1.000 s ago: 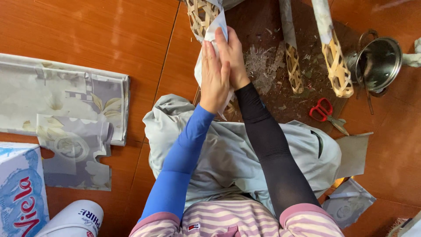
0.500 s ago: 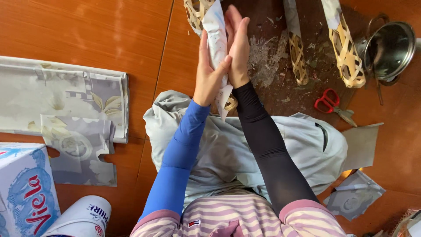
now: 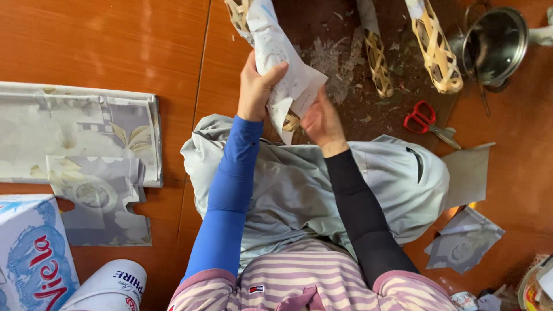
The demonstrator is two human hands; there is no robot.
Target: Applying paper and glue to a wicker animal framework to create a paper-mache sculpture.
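The steel pot at the top right lay tipped on its side — I couldn't make out anything inside it. Up front, my left hand was closed around a paper-wrapped woven piece, thumb pressed across the white paper, while my right hand pinched the paper's lower flap just beside it. Two more woven pieces lay near the pot, red scissors below them among paper scraps. A grey cloth covered my lap. Patterned paper sheets lay well apart on the orange-brown floor — a carton at the left edge.
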